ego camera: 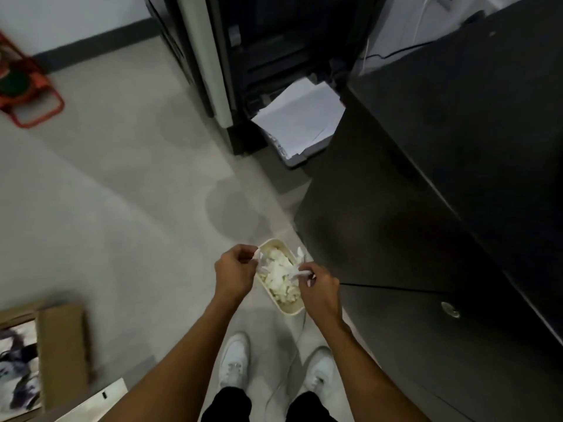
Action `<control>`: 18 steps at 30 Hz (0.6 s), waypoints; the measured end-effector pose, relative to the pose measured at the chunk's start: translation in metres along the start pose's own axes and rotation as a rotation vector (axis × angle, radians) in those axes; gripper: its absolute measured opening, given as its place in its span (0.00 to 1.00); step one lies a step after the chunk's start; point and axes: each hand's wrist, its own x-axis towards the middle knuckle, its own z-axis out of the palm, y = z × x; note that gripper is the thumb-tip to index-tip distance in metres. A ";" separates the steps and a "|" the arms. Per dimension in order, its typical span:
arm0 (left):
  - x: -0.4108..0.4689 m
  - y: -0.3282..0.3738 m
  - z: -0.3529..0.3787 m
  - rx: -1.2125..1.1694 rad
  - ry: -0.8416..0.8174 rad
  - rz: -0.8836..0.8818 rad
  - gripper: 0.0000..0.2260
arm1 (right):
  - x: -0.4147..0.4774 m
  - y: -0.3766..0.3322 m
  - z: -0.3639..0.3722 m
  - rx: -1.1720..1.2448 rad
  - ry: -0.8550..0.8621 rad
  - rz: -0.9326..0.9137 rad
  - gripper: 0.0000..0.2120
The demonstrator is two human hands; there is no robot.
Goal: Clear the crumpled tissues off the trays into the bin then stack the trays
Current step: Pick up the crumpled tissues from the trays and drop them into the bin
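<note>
Both forearms [182,351] reach down over the cream bin [289,312], set on the floor [122,208] just ahead of the white shoes [234,357], so anything released should drop straight in. The left hand [236,271] pinches a crumpled tissue [259,259] at the bin's left rim. The right hand [320,287] pinches a second tissue [300,273] at its right rim, both above the heap [280,280] inside; no trays show.
</note>
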 end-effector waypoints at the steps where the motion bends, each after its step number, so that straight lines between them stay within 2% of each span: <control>1: 0.007 -0.009 0.005 0.004 0.003 -0.009 0.07 | 0.004 0.009 0.011 -0.032 0.005 0.004 0.07; 5: 0.034 -0.041 0.024 0.014 0.001 -0.014 0.07 | 0.025 0.047 0.053 -0.135 -0.029 0.045 0.11; 9: 0.055 -0.067 0.041 0.049 -0.028 0.005 0.06 | 0.040 0.079 0.076 -0.228 -0.306 0.157 0.26; 13: 0.069 -0.085 0.059 0.109 -0.046 0.003 0.04 | 0.049 0.103 0.077 -0.228 -0.277 0.233 0.25; 18: 0.076 -0.096 0.088 0.253 -0.076 0.060 0.02 | 0.055 0.129 0.075 -0.271 -0.299 0.225 0.28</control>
